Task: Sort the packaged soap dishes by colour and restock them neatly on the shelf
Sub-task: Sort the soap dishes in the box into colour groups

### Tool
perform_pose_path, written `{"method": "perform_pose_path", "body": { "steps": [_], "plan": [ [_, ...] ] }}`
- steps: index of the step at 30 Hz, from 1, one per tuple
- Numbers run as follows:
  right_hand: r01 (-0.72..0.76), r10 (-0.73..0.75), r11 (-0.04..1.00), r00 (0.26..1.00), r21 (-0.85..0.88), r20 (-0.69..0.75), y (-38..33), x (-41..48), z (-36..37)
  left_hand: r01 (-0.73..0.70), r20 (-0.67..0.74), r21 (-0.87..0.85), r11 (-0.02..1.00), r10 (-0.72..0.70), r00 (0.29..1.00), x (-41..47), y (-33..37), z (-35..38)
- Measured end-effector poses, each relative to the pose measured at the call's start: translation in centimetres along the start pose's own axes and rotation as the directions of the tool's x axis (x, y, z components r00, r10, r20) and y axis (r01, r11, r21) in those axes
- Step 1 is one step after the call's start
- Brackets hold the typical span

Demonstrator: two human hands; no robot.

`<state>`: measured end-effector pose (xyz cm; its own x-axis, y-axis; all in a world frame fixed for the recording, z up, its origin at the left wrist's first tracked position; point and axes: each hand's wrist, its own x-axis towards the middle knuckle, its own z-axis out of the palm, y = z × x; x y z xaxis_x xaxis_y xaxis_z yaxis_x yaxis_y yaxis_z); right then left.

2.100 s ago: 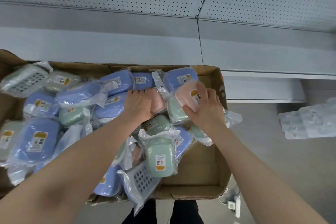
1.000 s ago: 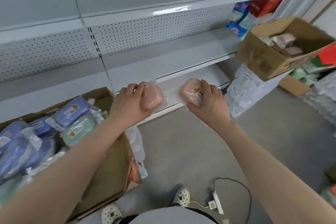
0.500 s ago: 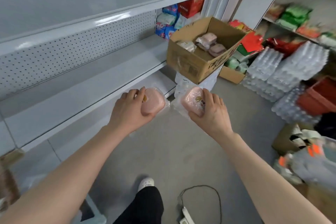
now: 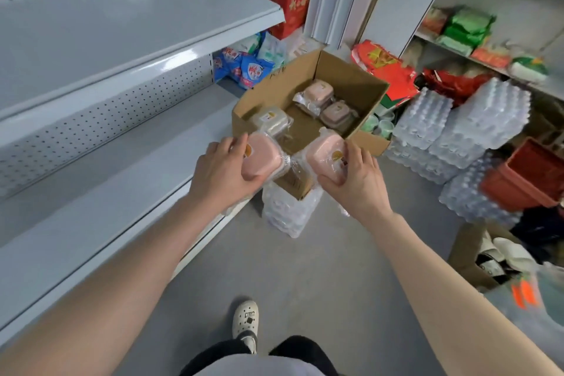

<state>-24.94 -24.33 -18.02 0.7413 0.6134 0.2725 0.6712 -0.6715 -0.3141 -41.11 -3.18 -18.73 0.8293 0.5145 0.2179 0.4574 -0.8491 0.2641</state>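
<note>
Over the near corner of the cardboard box (image 4: 360, 85), my left hand (image 4: 221, 171) grips the left pink soap dish (image 4: 262, 159) and my right hand (image 4: 355, 181) grips the right pink soap dish (image 4: 323, 156), fingers clamped round each wrapper. A boxed pink dish (image 4: 319, 91) lies at the far side. I judge: set both flat beside it, labels up, releasing only once seated.

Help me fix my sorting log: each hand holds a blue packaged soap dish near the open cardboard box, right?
One thing is wrong: the dishes are pink, not blue. In the head view the left hand holds one pink soap dish and the right hand holds the other pink soap dish, both near the open cardboard box.
</note>
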Motion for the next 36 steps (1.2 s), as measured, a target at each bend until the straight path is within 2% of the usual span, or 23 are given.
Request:
{"method": "perform_pose_path", "body": {
  "steps": [8, 15, 20, 22, 25, 27, 29, 33, 36],
  "plan": [
    [-0.062, 0.062, 0.996, 0.998, 0.066, 0.011, 6.3, 13.1, 2.2, 0.029, 0.048, 0.012, 0.999, -0.030, 0.998, 13.5, 1.9, 3.9],
    [-0.009, 0.004, 0.996, 0.999, 0.094, 0.053, 14.2, 29.0, 5.0, 0.146, 0.053, 0.057, 0.988, -0.149, 0.987, 22.9, 4.2, 9.2],
    [0.125, -0.149, 0.982, 0.974, 0.141, 0.172, 20.9, 40.9, 7.9, 0.291, 0.130, 0.108, 0.951, -0.304, 0.944, 28.9, 7.8, 13.4],
    [0.212, -0.224, 0.975, 0.920, 0.071, 0.321, 23.0, 44.2, 10.0, 0.320, 0.143, 0.143, 0.937, -0.339, 0.930, 30.9, 9.0, 14.8],
    [0.491, -0.367, 0.869, 0.719, -0.057, 0.591, 25.3, 46.7, 14.1, 0.363, 0.164, 0.183, 0.914, -0.392, 0.905, 33.0, 9.9, 17.0],
    [0.634, -0.400, 0.767, 0.593, -0.099, 0.699, 25.8, 47.0, 16.7, 0.409, 0.203, 0.188, 0.893, -0.442, 0.874, 33.9, 9.8, 18.6],
    [0.712, -0.412, 0.696, 0.503, -0.094, 0.760, 25.9, 46.9, 19.0, 0.439, 0.242, 0.203, 0.875, -0.480, 0.843, 34.5, 9.5, 19.7],
    [0.739, -0.374, 0.668, 0.431, -0.085, 0.821, 26.2, 47.6, 22.0, 0.453, 0.255, 0.226, 0.863, -0.501, 0.827, 35.6, 8.9, 21.0],
    [0.754, -0.407, 0.652, 0.443, -0.086, 0.799, 26.1, 48.3, 23.0, 0.443, 0.235, 0.237, 0.865, -0.494, 0.837, 36.3, 8.8, 21.7]
  ]
}}
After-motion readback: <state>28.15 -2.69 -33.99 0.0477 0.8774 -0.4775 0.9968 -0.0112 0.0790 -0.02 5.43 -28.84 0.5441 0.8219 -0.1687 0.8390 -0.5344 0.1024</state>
